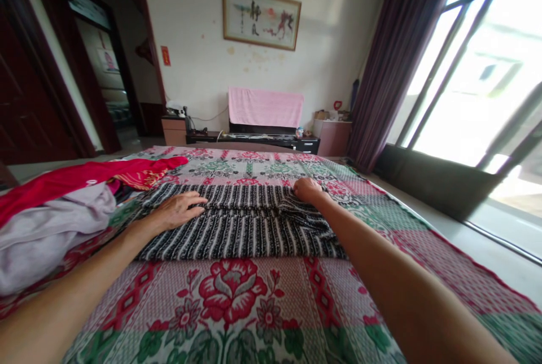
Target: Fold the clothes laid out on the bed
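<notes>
A black-and-white striped knitted garment [237, 234] lies folded into a wide, flat shape on a flowered cloth [231, 296]. My left hand [180, 210] rests on its left part, palm down, fingers apart and pointing right. At the garment's far right edge is my right hand [309, 189], its fingers curled and closed on the striped fabric. Creases and a bunched fold show in the knit just below and left of my right hand.
Red clothing [84, 180] and a grey garment [55, 228] lie heaped at the left. Beyond the cloth stand a low black cabinet [254, 139] and a pink cloth [266, 106] over something. A purple curtain [385, 65] hangs beside the window at the right.
</notes>
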Motion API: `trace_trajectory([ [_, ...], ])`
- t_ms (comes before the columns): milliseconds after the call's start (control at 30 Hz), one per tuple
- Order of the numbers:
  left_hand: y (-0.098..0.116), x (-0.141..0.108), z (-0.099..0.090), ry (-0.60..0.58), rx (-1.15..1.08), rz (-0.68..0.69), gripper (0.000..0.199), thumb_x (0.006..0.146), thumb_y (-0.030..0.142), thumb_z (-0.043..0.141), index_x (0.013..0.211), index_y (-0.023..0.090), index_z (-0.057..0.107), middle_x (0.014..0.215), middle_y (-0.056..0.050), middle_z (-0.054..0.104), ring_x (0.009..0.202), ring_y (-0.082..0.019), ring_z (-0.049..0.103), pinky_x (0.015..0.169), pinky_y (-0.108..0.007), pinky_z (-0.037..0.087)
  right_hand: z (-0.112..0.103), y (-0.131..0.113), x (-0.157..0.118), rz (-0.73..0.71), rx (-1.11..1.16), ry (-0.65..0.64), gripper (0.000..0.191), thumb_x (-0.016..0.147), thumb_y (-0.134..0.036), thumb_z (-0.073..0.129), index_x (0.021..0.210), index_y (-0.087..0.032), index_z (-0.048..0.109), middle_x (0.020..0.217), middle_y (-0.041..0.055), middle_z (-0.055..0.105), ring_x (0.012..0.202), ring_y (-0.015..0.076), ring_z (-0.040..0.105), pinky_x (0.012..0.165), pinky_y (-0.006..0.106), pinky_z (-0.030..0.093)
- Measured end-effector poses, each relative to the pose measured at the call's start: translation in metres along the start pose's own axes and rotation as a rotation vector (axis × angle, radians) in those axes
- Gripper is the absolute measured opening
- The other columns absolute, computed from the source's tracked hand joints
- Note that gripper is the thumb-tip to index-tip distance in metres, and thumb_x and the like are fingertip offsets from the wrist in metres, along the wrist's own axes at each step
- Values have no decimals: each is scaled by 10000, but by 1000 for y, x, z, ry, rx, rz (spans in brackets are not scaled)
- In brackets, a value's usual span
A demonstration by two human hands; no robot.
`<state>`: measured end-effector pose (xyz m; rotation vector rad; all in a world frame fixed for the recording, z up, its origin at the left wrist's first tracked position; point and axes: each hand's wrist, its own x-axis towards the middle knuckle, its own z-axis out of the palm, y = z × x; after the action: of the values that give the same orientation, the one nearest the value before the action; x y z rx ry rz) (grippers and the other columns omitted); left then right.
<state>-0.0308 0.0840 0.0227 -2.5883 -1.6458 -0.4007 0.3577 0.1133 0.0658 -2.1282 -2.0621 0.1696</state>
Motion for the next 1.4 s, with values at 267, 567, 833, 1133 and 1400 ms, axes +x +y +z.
trace_trajectory([
  [267,4,3,1,96,-15,-48,464,811,414,379,1068,246,727,1204,-39,654,1116,-224,594,991,-300,431,-1,-6,5,77,-101,81,294,808,-144,524,1017,-135,730,1052,197,690,1030,283,635,829,332,501],
  [567,9,1,4,132,5,-40,484,833,415,394,1160,200,677,1245,-70,632,1149,-231,577,1016,-311,411,0,-1,10,64,20,196,324,829,-173,488,1059,-187,715,1066,144,694,1029,261,626,836,294,469],
  [833,6,4,9,130,12,36,474,837,440,373,1086,206,703,1182,-86,659,1083,-244,613,976,-340,448,-31,60,-4,251,176,449,379,793,-153,493,1118,-175,689,1107,128,685,1062,264,607,885,332,457],
  [1133,-3,6,18,146,14,25,529,824,499,363,1091,196,704,1233,-102,635,1118,-258,597,1026,-362,417,5,79,2,156,330,379,331,824,-219,506,1104,-192,681,1057,64,709,954,194,649,851,281,485],
  [1400,-8,5,20,149,13,35,585,842,572,324,1104,208,700,1242,-99,631,1147,-256,580,1036,-366,408,21,85,12,82,541,403,511,728,-171,567,1239,-154,588,1070,63,693,957,178,637,864,278,476],
])
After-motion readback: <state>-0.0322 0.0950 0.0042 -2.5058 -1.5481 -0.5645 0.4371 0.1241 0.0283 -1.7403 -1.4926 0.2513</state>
